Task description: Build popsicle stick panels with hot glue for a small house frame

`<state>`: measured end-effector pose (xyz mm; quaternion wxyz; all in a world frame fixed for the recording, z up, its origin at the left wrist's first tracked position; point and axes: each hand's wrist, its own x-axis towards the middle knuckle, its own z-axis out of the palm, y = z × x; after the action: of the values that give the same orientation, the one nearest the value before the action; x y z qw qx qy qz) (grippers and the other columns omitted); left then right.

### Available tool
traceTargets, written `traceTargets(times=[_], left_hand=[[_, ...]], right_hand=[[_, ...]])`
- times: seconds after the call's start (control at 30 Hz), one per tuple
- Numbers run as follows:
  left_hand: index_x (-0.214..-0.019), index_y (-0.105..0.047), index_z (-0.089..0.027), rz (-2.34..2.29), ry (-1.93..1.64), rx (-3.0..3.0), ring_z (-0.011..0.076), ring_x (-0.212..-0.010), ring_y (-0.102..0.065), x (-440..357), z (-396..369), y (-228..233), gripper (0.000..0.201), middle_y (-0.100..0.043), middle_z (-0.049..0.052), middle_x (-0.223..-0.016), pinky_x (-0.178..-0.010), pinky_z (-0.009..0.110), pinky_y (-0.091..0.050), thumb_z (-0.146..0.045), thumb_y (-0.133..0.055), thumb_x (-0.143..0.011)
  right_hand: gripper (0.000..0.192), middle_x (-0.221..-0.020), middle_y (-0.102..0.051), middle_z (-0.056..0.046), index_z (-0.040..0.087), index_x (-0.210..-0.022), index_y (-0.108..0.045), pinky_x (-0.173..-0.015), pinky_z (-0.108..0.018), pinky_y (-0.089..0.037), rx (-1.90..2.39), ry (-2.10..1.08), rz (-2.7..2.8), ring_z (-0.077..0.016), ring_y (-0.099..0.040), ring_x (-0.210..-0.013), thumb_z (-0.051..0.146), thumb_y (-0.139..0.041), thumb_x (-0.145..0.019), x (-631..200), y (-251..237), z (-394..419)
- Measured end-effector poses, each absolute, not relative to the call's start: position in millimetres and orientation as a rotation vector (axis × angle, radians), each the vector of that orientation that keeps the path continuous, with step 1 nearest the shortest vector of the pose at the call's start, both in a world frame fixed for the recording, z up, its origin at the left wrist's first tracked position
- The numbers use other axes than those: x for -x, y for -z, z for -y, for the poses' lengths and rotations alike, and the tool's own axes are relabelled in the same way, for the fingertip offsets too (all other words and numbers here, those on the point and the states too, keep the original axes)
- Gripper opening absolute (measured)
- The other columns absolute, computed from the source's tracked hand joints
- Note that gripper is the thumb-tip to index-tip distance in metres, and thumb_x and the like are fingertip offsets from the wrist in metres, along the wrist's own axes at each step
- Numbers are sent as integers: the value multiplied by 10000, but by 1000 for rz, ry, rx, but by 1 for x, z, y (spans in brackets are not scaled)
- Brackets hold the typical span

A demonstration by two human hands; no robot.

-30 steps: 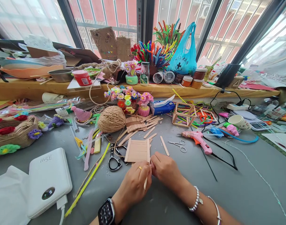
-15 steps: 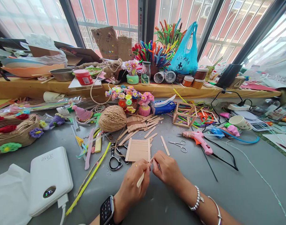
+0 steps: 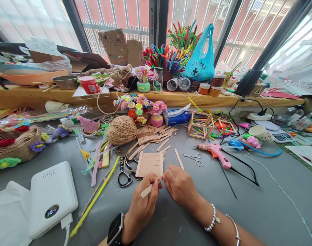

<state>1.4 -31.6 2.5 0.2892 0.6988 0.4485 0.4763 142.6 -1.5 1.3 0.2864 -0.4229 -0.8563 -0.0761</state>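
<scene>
A wooden craft stick is pinched in the fingers of my left hand, one rounded end sticking out to the left. My right hand is closed at the stick's other end, its fingertips meeting those of the left; that end is hidden. Just beyond my hands lies a flat panel of craft sticks, laid side by side with a stick along each side edge. A single loose stick lies to the right of the panel, beside small scissors.
Black-handled scissors lie left of the panel. Behind it are a twine ball and several loose sticks. A pink glue gun and a stick frame are to the right. A white power bank sits left.
The stick in my left hand has turned flatter, its free end swinging up and to the left. Both hands stay together, shifted slightly left in view along with the whole scene.
</scene>
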Motion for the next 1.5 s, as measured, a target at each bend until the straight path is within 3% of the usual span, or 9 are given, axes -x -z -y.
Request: traceTargets(times=[0.4,0.7,1.0,1.2,1.33,1.5], left_hand=[[-720,-435,-202,-1324,-1156,-1935,130,-584,-502,0,31,-6,226,-487,-5,-651,-594,256,-407,-224,-278,-882],[-771,-450,-199,-1342,-1087,-1985,140,-600,-545,-2,29,-10,198,-546,8,-678,-570,250,-430,-263,-297,-879],[-706,-446,-204,-1378,-1138,-2053,133,-532,-512,-6,27,-5,244,-501,0,-629,-528,249,-420,-214,-275,-879],[-646,-459,-204,-1330,-1256,-1862,132,-566,-529,-8,27,-6,321,-498,8,-638,-580,264,-443,-225,-250,-889],[-739,-457,-196,-1208,-1301,-1665,124,-535,-535,-8,28,-6,263,-511,-7,-649,-581,273,-458,-274,-260,-896],[-756,-462,-190,-1185,-1303,-1628,122,-555,-537,-7,27,-3,263,-508,-1,-674,-581,275,-458,-288,-264,-899]], right_hand=[[257,-564,-488,-3,191,-630,-456,-493,-269,-212,1058,295,2362,-134,-396,-509,163,-318,-844,-141,-1,2],[275,-508,-507,9,188,-570,-442,-456,-232,-258,1002,-143,2283,-98,-400,-445,162,-337,-823,-141,0,5],[242,-469,-403,41,195,-511,-348,-433,-209,-244,1155,-463,2021,-82,-335,-436,156,-360,-749,-135,2,4],[265,-464,-359,48,194,-501,-315,-430,-199,-243,1203,-711,1850,-79,-330,-443,221,-355,-762,-132,-2,2],[294,-473,-343,55,195,-532,-333,-428,-193,-263,1114,-978,1729,-76,-312,-447,292,-326,-809,-133,-2,3],[334,-504,-383,45,191,-549,-354,-457,-198,-290,1100,-879,1836,-82,-353,-474,316,-300,-854,-138,-4,1]])
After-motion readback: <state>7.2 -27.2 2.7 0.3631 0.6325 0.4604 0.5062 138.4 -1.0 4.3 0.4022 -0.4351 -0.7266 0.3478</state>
